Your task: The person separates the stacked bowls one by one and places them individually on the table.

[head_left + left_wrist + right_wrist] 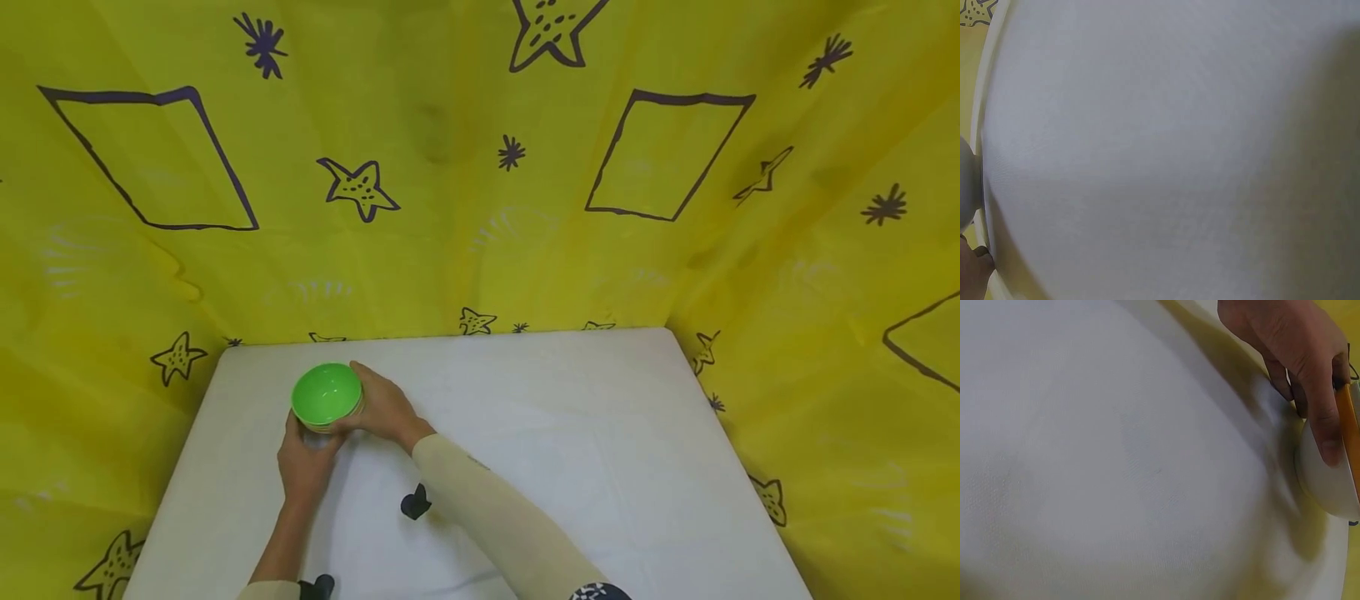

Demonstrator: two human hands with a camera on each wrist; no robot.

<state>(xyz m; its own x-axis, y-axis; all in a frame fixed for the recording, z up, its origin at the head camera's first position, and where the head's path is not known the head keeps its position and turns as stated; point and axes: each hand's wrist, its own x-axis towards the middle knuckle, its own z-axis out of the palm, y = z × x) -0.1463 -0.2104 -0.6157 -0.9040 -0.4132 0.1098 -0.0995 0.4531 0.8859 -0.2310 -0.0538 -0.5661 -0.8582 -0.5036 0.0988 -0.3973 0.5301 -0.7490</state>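
Note:
A stack of bowls is held between both hands at the left part of the table, in the head view. Its top bowl (326, 394) is bright green inside, and pale rims show just below it. My right hand (385, 407) grips the stack from the right, thumb on the near side and fingers at the far rim. From the near side, my left hand (306, 467) holds it low, fingers and thumb spread around. In the right wrist view a white-sided bowl (1322, 478) shows under an orange band (1349, 434), with a thumb against it. The left wrist view catches only a pale bowl (966, 187) at its edge.
A white cloth covers the table (600, 433). Yellow curtains (450, 250) with drawn stars and frames stand behind it and at both sides. A small black piece (416, 503) shows beside the right forearm, another (322, 586) at the left wrist.

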